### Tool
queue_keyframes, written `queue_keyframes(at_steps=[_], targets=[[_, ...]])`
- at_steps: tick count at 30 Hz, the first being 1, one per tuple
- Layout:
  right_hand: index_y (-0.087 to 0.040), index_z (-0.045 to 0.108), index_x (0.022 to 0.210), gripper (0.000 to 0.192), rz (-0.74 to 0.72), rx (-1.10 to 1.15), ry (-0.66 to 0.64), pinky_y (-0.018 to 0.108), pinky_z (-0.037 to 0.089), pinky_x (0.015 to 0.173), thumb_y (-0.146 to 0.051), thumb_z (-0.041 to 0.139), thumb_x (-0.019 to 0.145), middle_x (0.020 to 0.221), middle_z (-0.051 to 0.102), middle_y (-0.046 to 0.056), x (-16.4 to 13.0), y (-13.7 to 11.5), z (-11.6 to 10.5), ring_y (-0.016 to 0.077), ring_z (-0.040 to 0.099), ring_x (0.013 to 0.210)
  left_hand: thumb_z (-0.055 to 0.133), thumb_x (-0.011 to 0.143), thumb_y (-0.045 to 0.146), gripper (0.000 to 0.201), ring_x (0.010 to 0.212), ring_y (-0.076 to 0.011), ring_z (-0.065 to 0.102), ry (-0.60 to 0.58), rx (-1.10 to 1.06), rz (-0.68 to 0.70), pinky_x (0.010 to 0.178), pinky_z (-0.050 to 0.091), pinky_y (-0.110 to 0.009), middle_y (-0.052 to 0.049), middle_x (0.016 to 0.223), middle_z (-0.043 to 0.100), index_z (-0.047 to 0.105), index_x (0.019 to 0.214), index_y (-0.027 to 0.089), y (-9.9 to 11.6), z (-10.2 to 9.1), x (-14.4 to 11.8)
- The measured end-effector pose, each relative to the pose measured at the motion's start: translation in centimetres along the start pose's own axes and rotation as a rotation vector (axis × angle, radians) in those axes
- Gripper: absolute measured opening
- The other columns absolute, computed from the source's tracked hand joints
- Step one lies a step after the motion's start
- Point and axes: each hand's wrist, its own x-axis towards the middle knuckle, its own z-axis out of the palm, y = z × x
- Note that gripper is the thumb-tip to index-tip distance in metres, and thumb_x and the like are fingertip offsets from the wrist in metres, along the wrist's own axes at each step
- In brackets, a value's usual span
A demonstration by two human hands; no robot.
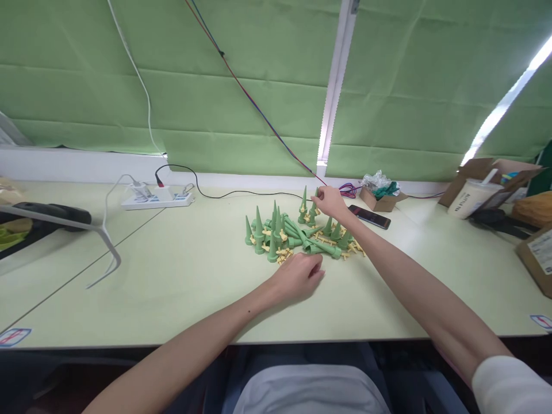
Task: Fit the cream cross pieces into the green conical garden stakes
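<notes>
My right hand reaches to the far side of the pile, thumb and fingers pinched at the top of an upright green plastic spike. Just left of it another green spike stands upright, with small yellow plastic valves about their bases. My left hand rests on the table in front of the pile, fingers curled closed; nothing shows in it. Several more spikes stand at the pile's left, while long green pieces lie crossed in the middle. Loose yellow valves are scattered among them.
Behind my right hand lie a phone and a small cardboard box with plastic wrap. A cup and larger boxes stand at right. Left are a power strip and a white bent stand. Cables run along the back.
</notes>
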Motion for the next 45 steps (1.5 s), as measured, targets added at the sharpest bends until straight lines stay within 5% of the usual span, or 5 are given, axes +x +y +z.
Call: queue_keyframes(at_steps=[11, 19, 27, 36, 45], targets=[[-0.016, 0.064, 0.079, 0.022, 0.052, -0.032, -0.065, 0.031, 0.041, 0.071, -0.037, 0.06, 0.083, 0.083, 0.067, 0.012, -0.4, -0.4, -0.5, 0.0237, 0.06, 0.081, 0.046, 0.085, 0.025, 0.027, 0.05, -0.013, 0.039, -0.023, 0.02, 0.025, 0.049, 0.021, -0.029, 0.0, 0.056, 0.046, 0.034, 0.062, 0.019, 0.0, -0.1, 0.0], [-0.013, 0.06, 0.101, 0.021, -0.073, 0.005, 0.165, 0.033, 0.041, 0.075, -0.029, 0.051, 0.09, 0.076, 0.068, 0.008, -3.5, -1.7, -3.1, 0.024, 0.061, 0.075, 0.044, 0.085, 0.024, 0.026, 0.051, -0.0124, 0.04, -0.033, 0.052, 0.029, 0.049, 0.021, -0.028, 0.0, 0.057, 0.047, 0.034, 0.062, 0.019, 0.2, -0.2, 0.0], [-0.018, 0.061, 0.086, 0.019, -0.216, -0.034, -0.18, 0.026, 0.035, 0.064, -0.032, 0.05, 0.093, 0.083, 0.067, 0.005, -10.8, -2.3, -2.4, 0.0184, 0.06, 0.076, 0.046, 0.085, 0.026, 0.028, 0.05, -0.0124, 0.039, -0.018, 0.061, 0.023, 0.049, 0.02, -0.028, 0.001, 0.055, 0.046, 0.033, 0.062, 0.019, -0.1, 0.0, 0.1], [-0.021, 0.061, 0.109, 0.022, -0.191, -0.187, -0.225, 0.027, 0.035, 0.062, -0.028, 0.046, 0.094, 0.104, 0.065, 0.007, -13.3, -2.0, -1.8, 0.0206, 0.062, 0.085, 0.046, 0.085, 0.027, 0.027, 0.051, -0.0125, 0.041, -0.038, 0.059, 0.026, 0.05, 0.022, -0.028, 0.0, 0.056, 0.049, 0.036, 0.062, 0.019, -0.1, 0.0, 0.2], [-0.02, 0.061, 0.108, 0.022, -0.168, -0.223, -0.228, 0.026, 0.037, 0.062, -0.027, 0.044, 0.097, 0.101, 0.064, 0.008, -13.4, -2.1, -1.4, 0.0207, 0.063, 0.085, 0.045, 0.085, 0.025, 0.026, 0.051, -0.0122, 0.042, -0.028, 0.066, 0.051, 0.049, 0.022, -0.027, 0.001, 0.056, 0.048, 0.035, 0.062, 0.019, -0.1, 0.0, 0.2]])
